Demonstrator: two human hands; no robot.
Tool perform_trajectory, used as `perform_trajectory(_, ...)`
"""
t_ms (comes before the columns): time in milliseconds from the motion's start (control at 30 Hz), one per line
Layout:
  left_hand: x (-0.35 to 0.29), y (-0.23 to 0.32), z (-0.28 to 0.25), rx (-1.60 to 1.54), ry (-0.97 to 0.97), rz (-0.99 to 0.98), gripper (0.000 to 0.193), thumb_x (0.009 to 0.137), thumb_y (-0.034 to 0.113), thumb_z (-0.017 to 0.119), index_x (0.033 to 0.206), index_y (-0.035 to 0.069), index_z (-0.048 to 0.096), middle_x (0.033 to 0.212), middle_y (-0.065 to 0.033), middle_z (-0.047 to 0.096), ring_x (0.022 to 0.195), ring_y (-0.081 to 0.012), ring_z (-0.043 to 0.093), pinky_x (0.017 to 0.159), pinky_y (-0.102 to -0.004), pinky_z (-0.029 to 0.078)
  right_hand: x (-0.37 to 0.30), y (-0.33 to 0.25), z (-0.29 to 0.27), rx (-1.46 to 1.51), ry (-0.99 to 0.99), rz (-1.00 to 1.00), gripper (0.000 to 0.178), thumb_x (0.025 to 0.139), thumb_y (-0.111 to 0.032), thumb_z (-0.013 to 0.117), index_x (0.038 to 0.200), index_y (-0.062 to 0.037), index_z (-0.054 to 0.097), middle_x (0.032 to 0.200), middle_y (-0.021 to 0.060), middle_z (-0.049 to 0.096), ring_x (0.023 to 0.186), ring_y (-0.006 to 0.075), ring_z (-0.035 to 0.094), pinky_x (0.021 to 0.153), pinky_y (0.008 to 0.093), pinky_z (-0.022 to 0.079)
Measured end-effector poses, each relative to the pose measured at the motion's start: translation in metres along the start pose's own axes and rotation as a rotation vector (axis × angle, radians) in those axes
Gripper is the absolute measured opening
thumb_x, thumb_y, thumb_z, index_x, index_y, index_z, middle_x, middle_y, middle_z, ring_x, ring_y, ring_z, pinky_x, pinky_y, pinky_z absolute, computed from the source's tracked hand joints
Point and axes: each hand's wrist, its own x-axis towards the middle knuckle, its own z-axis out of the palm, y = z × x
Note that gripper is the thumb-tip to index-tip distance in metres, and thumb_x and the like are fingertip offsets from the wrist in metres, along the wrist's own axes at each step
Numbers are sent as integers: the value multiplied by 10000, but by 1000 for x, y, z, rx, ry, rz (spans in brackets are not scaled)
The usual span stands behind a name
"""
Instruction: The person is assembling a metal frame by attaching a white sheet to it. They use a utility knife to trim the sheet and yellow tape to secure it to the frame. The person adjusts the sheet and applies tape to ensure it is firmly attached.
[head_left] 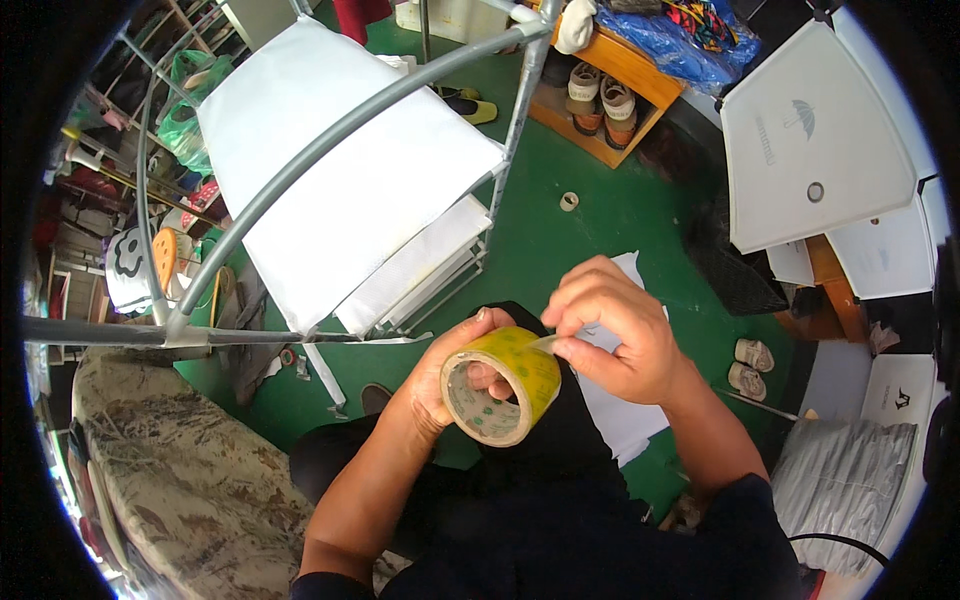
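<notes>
A wide roll of yellowish clear packing tape [537, 372] is held over my lap, its cardboard core facing toward me. My left hand [436, 362] grips it from the left, with fingertips showing inside the core. On the other side, my right hand [622, 335] pinches a small loose tape end [545, 344] between thumb and finger, right at the roll's upper surface. A white sheet [618, 412] lies under and beyond my right forearm, partly hidden by it.
Ahead to the left stands a grey metal tube frame [330, 140] bearing white sheets [350, 185]. A wooden shoe shelf [640, 80] stands at the back. A small tape core [569, 201] lies on the green floor. White panels [815, 140] stand right; a camouflage cloth [190, 470] covers something left.
</notes>
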Motion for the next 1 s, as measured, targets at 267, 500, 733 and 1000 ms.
perform_trajectory(267, 13, -10, -9, 75, 106, 75, 458, 1066, 534, 576, 1043, 77, 600, 963, -109, 697, 821, -232, 697, 722, -350, 609, 6, -22, 1, -11, -3, 151, 176, 852, -33, 813, 899, -53, 645, 807, 82, 662, 711, 262, 651, 645, 358, 504)
perform_trajectory(500, 12, -19, -16, 312, 304, 439, 474, 1103, 567, 463, 1119, 106, 573, 1229, -119, 649, 1157, -253, 612, 1026, -495, 516, 20, -40, -5, -259, -73, 32, 147, 828, -47, 775, 848, -56, 629, 749, 99, 615, 658, 313, 621, 596, 414, 486)
perform_trajectory(733, -5, -3, 3, 992, -11, 726, 594, 918, 314, 823, 1364, 43, 539, 1391, -136, 593, 1337, -247, 542, 1188, -451, 382, 33, -38, -7, -236, -72, 97, 141, 865, -42, 768, 857, -45, 627, 758, 110, 652, 655, 300, 651, 577, 396, 491)
perform_trajectory(1000, -25, -9, 18, 1108, -64, 537, 314, 879, 124, 861, 1066, 30, 627, 1032, -45, 648, 999, -142, 628, 954, -329, 495, 42, -37, -6, -228, 10, 98, 159, 887, -38, 787, 833, -20, 639, 721, 111, 634, 598, 250, 624, 547, 357, 466)
